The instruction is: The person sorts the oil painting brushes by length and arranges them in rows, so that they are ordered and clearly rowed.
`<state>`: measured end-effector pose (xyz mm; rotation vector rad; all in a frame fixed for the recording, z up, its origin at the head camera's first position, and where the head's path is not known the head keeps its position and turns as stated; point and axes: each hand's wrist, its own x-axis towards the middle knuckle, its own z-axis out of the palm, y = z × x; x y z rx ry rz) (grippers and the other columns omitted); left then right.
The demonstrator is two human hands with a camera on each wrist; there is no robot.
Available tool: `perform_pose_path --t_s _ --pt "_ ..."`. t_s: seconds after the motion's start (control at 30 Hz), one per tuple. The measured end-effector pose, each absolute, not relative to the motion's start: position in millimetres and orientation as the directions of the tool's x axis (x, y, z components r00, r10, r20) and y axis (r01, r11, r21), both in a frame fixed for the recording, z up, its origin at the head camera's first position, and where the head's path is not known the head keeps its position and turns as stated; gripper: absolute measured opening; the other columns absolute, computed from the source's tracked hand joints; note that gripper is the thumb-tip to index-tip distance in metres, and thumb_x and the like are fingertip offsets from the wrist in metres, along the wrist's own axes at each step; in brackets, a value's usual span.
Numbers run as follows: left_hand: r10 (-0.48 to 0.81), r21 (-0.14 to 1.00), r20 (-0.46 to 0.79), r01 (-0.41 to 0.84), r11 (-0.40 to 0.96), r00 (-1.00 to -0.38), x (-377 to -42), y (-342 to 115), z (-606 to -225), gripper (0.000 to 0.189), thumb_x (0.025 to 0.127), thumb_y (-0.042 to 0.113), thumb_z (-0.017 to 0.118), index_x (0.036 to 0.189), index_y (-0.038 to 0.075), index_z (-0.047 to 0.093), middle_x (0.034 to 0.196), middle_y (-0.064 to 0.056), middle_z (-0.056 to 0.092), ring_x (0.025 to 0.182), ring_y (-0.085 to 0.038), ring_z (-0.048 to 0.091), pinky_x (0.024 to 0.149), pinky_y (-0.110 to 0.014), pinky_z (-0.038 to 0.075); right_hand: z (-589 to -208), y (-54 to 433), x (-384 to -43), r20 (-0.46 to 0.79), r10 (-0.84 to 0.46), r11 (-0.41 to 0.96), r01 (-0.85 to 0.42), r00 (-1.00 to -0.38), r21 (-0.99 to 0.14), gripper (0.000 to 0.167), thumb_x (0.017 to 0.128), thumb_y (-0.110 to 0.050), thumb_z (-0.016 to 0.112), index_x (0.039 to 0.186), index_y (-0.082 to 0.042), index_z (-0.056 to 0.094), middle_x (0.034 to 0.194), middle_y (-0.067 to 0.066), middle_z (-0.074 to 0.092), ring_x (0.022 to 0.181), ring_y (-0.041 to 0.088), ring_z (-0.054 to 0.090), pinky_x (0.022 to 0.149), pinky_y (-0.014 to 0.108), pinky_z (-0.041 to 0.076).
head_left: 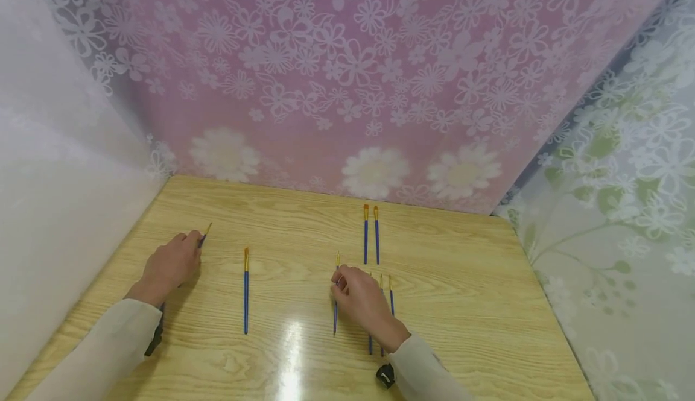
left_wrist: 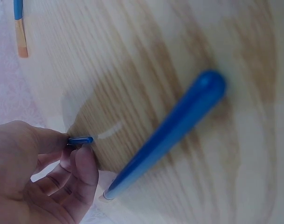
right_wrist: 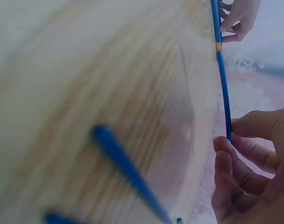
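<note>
On the left, my left hand (head_left: pixel 169 266) pinches a slim blue paintbrush (head_left: pixel 206 230) between thumb and fingertips, its gold end pointing up and right. The left wrist view shows only that brush's rounded blue handle end (left_wrist: pixel 80 140) poking out. Another blue paintbrush (left_wrist: pixel 165 135) lies on the table under the left wrist. Nearer the middle, my right hand (head_left: pixel 362 297) pinches a thin paintbrush (head_left: pixel 335 319) partway along its handle, close over the wood. Several thin paintbrushes (head_left: pixel 391 298) lie beneath the right hand and wrist, partly hidden. Between the hands lies a wider paintbrush (head_left: pixel 246 292).
Two flat-tipped paintbrushes (head_left: pixel 366 238) lie side by side toward the back of the wooden table (head_left: pixel 461 280). Behind the table hangs a pink flowered curtain (head_left: pixel 347 87). A pale sheet (head_left: pixel 65 178) closes the left side and a flowered sheet (head_left: pixel 624 238) the right.
</note>
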<state>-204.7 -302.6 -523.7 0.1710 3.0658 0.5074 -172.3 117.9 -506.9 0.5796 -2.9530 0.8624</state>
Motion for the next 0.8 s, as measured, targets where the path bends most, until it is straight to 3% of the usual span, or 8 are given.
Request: perform_pose_path --t_s 0.4,0.8 --pt "0.129 0.322 0.03 0.132 0.938 -0.991 -203.1 -303.0 -523.3 0.034 0.11 0.005 0.057 0.139 -0.011 0.051 0.101 -0.028 0.065 0.059 -0.022 0.052 0.048 -0.032 0.042 -510.5 143.5 -158.0 0.103 -0.324 0.828 -0.334 -0.94 -0.451 0.007 0.101 -0.018 0.073 0.1 -0.011 0.074 0.086 -0.006 0.071 0.077 0.008 0.06 0.065 0.025 0.05" --pt "0.128 0.326 0.026 0.129 0.937 -0.991 -204.3 -302.6 -525.2 0.033 0.11 0.006 0.057 0.139 -0.009 0.051 0.104 -0.029 0.066 0.058 -0.022 0.052 0.047 -0.032 0.041 -522.2 155.0 -154.4 0.149 -0.379 0.863 -0.407 -0.914 -0.301 0.009 0.096 -0.015 0.081 0.091 -0.017 0.074 0.071 -0.012 0.058 0.065 0.004 0.046 0.061 0.023 0.041"
